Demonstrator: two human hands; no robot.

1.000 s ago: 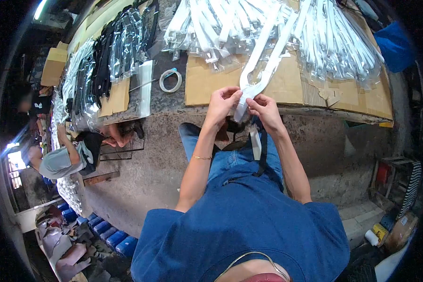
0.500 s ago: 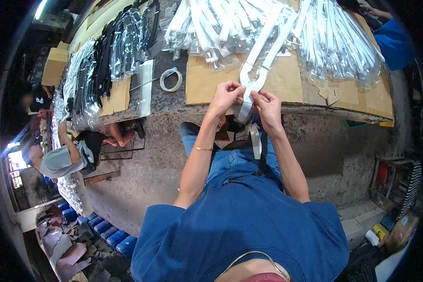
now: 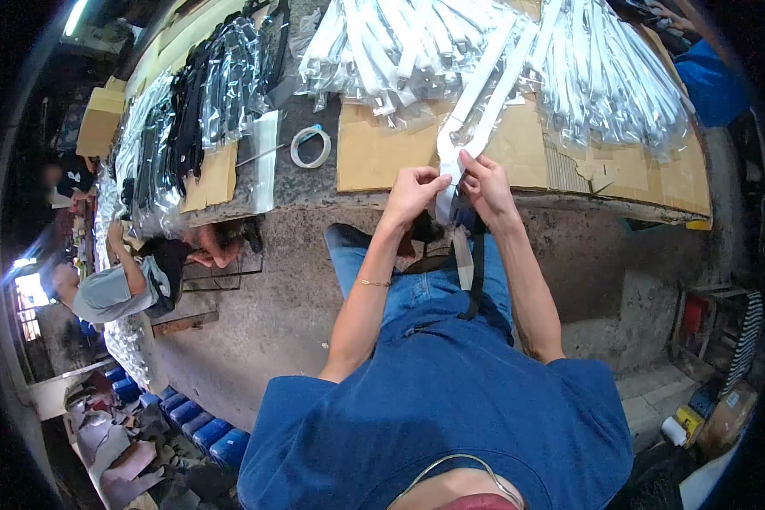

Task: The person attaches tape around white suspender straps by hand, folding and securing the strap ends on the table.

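L hand (image 3: 411,197) & R hand (image 3: 490,190) each pinch 1 side of the white, flat, Y-shaped strap (image 3: 486,128) near its join, prob. to keep it flat; its 2 long arms lie over brown corrugated cardboard (image 3: 382,157), likely for support.

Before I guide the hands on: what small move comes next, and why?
Perhaps smooth down the short end of the white strap: left hand and right hand pinch the strap near its fork, and that end hangs past the table.

One held white strap (image 3: 447,151), one tape roll (image 3: 297,153)
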